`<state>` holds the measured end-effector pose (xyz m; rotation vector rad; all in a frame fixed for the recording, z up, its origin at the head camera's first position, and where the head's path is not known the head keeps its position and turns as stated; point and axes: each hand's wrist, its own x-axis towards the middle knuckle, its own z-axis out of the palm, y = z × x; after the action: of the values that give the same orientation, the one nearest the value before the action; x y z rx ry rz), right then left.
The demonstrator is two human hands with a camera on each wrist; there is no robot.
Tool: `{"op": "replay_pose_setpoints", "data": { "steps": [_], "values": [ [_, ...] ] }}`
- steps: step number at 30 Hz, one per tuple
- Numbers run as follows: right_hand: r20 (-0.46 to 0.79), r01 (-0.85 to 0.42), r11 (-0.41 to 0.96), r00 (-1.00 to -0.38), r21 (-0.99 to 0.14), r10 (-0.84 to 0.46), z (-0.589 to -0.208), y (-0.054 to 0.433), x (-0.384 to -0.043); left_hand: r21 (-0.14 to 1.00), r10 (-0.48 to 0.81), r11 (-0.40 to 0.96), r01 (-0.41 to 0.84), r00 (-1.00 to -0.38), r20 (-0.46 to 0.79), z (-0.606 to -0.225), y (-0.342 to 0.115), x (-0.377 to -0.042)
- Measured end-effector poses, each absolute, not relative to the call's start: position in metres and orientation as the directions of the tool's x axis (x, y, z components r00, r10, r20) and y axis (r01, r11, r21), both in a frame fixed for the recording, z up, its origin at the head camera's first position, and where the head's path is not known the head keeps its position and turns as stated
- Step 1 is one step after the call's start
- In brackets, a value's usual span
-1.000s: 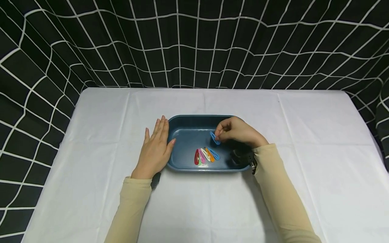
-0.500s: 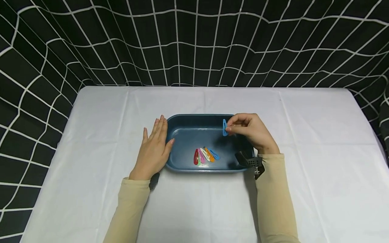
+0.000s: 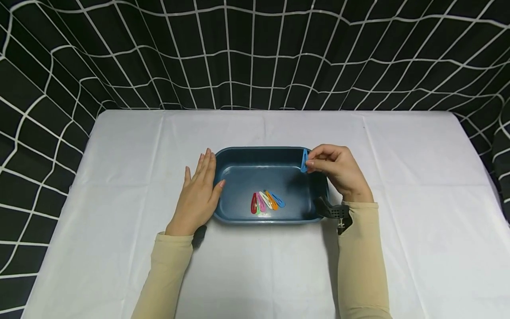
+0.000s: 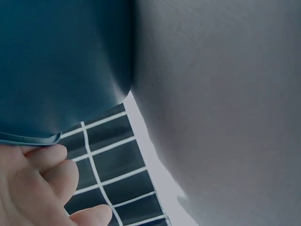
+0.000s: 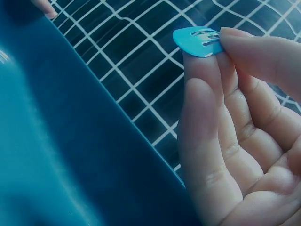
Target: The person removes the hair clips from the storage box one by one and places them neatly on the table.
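My right hand (image 3: 340, 173) pinches a blue snap hair clip (image 3: 304, 161) between thumb and fingertips, held up over the far right corner of a dark blue tray (image 3: 235, 179). The right wrist view shows that clip (image 5: 196, 42) close up, tilted. My left hand (image 3: 195, 195) lies along the tray's left end, fingers straight and thumb over the rim. Inside the tray, towards its near side, several clips lie side by side: red (image 3: 253, 204), green, pink, white (image 3: 265, 200), orange and another blue one (image 3: 278, 200). The green one is partly hidden.
The tray stands on a table with a white cloth (image 3: 131, 177). Black fabric with a white grid (image 3: 255, 57) closes off the back and both sides. A black strap (image 3: 332, 210) sits on my right wrist.
My right hand has moved right and away from me, carrying the blue hair clip from the tray's middle to its far right corner. My left hand stays against the tray.
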<state>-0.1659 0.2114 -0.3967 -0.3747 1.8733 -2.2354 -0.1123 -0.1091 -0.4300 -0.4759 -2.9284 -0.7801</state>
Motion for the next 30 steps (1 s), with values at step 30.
{"op": "replay_pose_setpoints", "data": {
  "steps": [30],
  "values": [
    [-0.019, 0.075, -0.327, -0.985, -0.942, -0.17, -0.4, 0.247, -0.163, 0.491, 0.273, 0.813, 0.313, -0.95, 0.154, -0.43, -0.11, -0.112]
  ]
}}
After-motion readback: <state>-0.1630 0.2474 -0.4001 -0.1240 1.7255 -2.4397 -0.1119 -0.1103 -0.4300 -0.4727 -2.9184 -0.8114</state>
